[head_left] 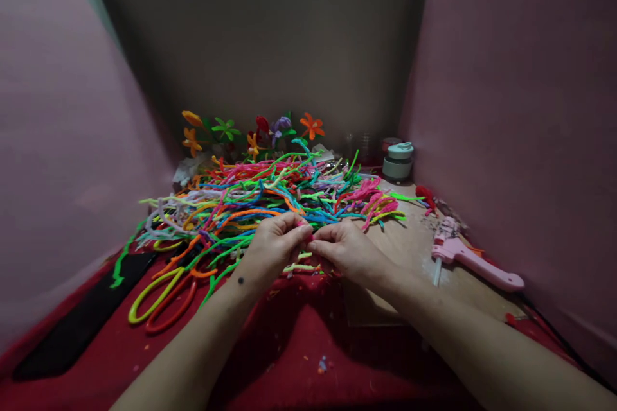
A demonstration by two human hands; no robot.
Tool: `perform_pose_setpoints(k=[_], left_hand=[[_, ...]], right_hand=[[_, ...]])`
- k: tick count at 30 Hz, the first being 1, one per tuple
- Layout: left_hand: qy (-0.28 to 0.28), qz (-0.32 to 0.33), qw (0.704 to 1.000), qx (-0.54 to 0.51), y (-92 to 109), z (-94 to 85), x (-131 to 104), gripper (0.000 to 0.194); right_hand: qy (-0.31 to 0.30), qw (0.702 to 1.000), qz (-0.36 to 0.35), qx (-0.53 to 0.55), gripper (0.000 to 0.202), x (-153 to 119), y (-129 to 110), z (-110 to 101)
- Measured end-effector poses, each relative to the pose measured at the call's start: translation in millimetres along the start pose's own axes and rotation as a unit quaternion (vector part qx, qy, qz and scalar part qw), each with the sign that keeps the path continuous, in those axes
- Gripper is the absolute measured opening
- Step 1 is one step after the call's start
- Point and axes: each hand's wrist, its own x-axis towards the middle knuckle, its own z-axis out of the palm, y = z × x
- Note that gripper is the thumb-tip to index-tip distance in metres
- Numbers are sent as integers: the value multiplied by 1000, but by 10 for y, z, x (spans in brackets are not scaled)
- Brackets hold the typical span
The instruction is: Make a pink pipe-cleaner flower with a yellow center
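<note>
My left hand (279, 241) and my right hand (344, 248) meet at the near edge of a heap of many-coloured pipe cleaners (255, 199). Between their pinched fingertips shows a bit of a pink pipe cleaner (310, 239), mostly hidden by the fingers. Thumb and forefinger are closed on each side. A bundle of looped pink pipe cleaners (373, 202) lies beyond my right hand. Left of my left forearm are scissors with yellow and red handles (171, 308), their blades out of sight under the heap.
A pink glue gun (475, 260) rests on a brown board (405, 237) at right, its cord running along the wall. Finished pipe-cleaner flowers (250, 131) stand at the back. A mint-lidded jar (399, 160) is back right. A black strip (87, 321) lies left on red cloth (308, 347).
</note>
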Motion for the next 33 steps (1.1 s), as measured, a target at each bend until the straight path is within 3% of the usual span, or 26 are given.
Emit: perform_pose_setpoints(k=[5,11,16,18,24,28,33], left_hand=[[38,31,995,89,78,35,29,19],[1,-12,1000,-15,174,-4,37,28],[119,79,986,82,140,10,64,21],[141,82,983,87,123,-6,88,23],[52,18,993,-106,32,-159,165,29],[14,8,992,-122,-31,-200,169,26],[9,14,995,-102,5,-182,119,22]], right_hand=[[14,1000,2,6,26,16,15,-24],[-7,997,28,77,19,22,-176,-104],[-22,993,55,100,22,179,-140,-47],[-28,990,63,125,21,235,-94,-18],[-3,990,61,128,21,205,-77,-11],[6,992,53,116,22,165,-99,-27],[-6,992,64,107,22,143,-79,-7]])
